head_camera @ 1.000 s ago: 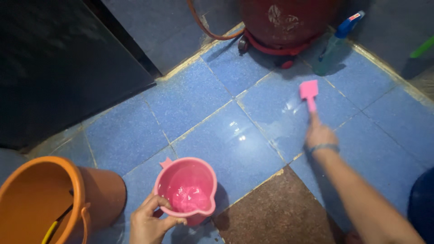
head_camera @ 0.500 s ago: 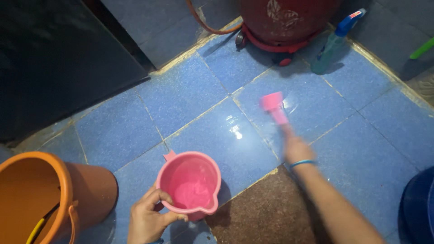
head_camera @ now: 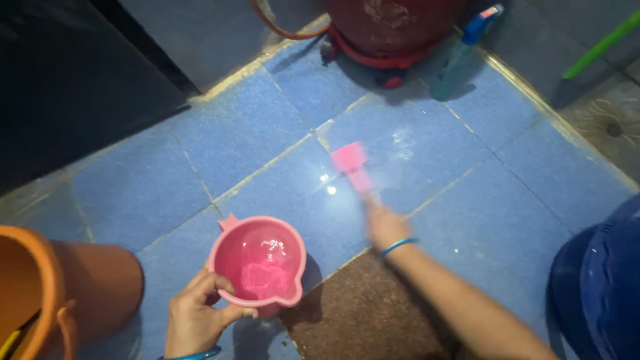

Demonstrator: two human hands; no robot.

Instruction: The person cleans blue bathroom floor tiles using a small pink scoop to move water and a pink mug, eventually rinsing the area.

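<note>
Your left hand [head_camera: 193, 320] is closed around the handle side of the pink mug [head_camera: 259, 265], fingers curled over its near rim, and holds it just above the blue tiled floor [head_camera: 220, 143], right beside the orange bucket [head_camera: 40, 293]. The mug looks like thin, stiff plastic, light even with the little water pooled in its bottom; wet plastic will likely be slippery, so the handle is the sound place to grip, and keep it level so the water does not slop out through the small spout on its far side. Your right hand [head_camera: 385, 225] grips the handle of a pink brush [head_camera: 353, 163], whose flat head rests on the wet tile beyond the mug, toward the red cylinder [head_camera: 390, 27]. The brush is blurred, but seems light and rigid. A spray bottle [head_camera: 460, 57] stands just right of the cylinder, well apart from the mug
</note>
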